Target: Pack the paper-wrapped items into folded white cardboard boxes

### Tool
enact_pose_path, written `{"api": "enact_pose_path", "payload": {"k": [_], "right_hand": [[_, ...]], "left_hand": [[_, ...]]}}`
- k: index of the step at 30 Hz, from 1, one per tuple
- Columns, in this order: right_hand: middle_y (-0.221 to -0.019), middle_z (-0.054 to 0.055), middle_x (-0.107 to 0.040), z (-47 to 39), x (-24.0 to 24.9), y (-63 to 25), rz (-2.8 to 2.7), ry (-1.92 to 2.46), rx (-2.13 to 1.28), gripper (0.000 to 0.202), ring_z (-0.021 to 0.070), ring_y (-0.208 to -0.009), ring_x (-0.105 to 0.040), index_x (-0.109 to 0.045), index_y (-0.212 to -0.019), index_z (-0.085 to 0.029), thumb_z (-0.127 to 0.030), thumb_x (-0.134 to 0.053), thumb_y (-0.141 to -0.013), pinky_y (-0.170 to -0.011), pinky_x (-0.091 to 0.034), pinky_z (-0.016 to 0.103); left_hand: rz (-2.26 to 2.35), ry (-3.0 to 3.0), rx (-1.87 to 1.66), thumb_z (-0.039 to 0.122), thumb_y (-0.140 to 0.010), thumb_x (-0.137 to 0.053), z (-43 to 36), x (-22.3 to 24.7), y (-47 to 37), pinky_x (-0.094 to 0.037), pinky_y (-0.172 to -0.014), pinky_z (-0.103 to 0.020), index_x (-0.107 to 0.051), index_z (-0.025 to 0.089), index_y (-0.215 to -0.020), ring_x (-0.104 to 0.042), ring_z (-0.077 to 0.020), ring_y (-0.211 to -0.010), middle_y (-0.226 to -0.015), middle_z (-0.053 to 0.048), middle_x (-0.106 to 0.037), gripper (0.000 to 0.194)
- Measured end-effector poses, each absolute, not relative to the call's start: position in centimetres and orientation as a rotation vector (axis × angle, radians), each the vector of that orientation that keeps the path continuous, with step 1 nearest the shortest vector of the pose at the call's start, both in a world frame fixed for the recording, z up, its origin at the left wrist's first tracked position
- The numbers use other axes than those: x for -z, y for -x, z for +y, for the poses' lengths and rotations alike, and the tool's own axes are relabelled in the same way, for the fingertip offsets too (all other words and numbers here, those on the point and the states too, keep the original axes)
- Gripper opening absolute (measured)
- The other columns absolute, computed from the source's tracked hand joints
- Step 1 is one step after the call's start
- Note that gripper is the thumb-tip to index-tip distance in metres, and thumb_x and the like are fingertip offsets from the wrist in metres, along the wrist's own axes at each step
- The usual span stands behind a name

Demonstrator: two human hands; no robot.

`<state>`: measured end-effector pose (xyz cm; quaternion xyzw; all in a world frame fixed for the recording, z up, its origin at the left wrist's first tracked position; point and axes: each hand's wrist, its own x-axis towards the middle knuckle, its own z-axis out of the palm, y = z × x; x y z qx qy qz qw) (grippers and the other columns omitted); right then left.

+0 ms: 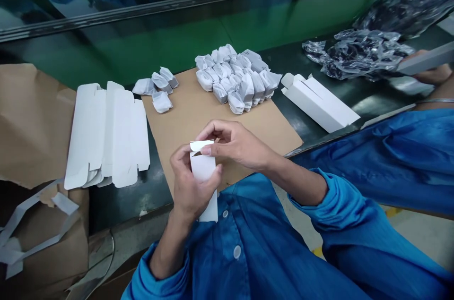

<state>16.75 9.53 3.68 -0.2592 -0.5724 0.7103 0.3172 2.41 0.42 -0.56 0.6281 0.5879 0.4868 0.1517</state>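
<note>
A narrow white carton [203, 167] stands tilted in front of my body, its top end flap partly folded over. My left hand [193, 182] is wrapped round its sides, thumb across the front face. At the top end, my right hand [234, 144] pinches the flap between thumb and fingers. Beyond my hands, a brown cardboard sheet [184, 125] lies on the dark table. On it sit a large cluster of small paper-wrapped pieces [230, 73] and a smaller group of wrapped pieces [162, 83].
Flattened white cartons [108, 134] are stacked at left, beside a brown cardboard box [31, 120]. A formed white carton [319, 101] lies at right. Clear plastic bags with dark contents [362, 54] lie further right, near a co-worker's hand [432, 73]. A green wall [142, 40] bounds the back.
</note>
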Motion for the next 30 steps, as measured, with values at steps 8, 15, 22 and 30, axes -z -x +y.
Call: {"api": "enact_pose_path", "payload": {"k": [8, 15, 22, 30], "right_hand": [[-0.099, 0.004, -0.072, 7.9, -4.2, -16.9, -1.651, 0.689, -1.683, 0.012, 0.0134, -0.088, -0.066, -0.075, -0.094, -0.016, -0.023, -0.069, -0.087, -0.075, -0.051, 0.025], [-0.106, 0.006, -0.075, 5.5, -2.9, -16.8, -1.794, 0.688, -1.145, 0.012, 0.0154, -0.104, -0.067, -0.075, -0.098, -0.018, -0.017, -0.067, -0.090, -0.095, -0.052, 0.033], [-0.105, 0.012, -0.074, 5.0, -1.7, -16.5, -2.044, 0.564, -0.653, 0.019, 0.0179, -0.099, -0.067, -0.070, -0.102, -0.014, -0.015, -0.052, -0.096, -0.088, -0.054, 0.037], [-0.119, 0.009, -0.070, 4.7, -1.3, -16.5, -2.103, 0.592, -0.724, 0.029, 0.0205, -0.108, -0.063, -0.070, -0.114, -0.022, -0.017, -0.047, -0.097, -0.094, -0.052, 0.042]], "left_hand": [[1.772, -1.839, -1.304, 0.035, -0.079, -0.074, -0.3, 0.4, -2.4, -0.056, -0.086, -0.036, -0.019, 0.025, -0.154, -0.061, -0.0261, -0.116, -0.137, -0.015, -0.050, 0.094], [1.729, -1.907, -1.203, 0.032, -0.085, -0.069, -1.0, 0.0, -1.9, -0.053, -0.096, -0.036, -0.036, 0.023, -0.144, -0.058, -0.0238, -0.122, -0.136, -0.012, -0.054, 0.069], [1.707, -1.876, -1.182, 0.027, -0.085, -0.067, -1.4, 0.6, -2.2, -0.053, -0.096, -0.037, -0.038, 0.022, -0.140, -0.059, -0.0232, -0.121, -0.133, -0.012, -0.054, 0.063], [1.690, -1.736, -1.162, 0.031, -0.085, -0.065, -1.0, 0.7, -2.0, -0.052, -0.099, -0.041, -0.037, 0.020, -0.140, -0.058, -0.0246, -0.124, -0.137, -0.014, -0.053, 0.062]]}}
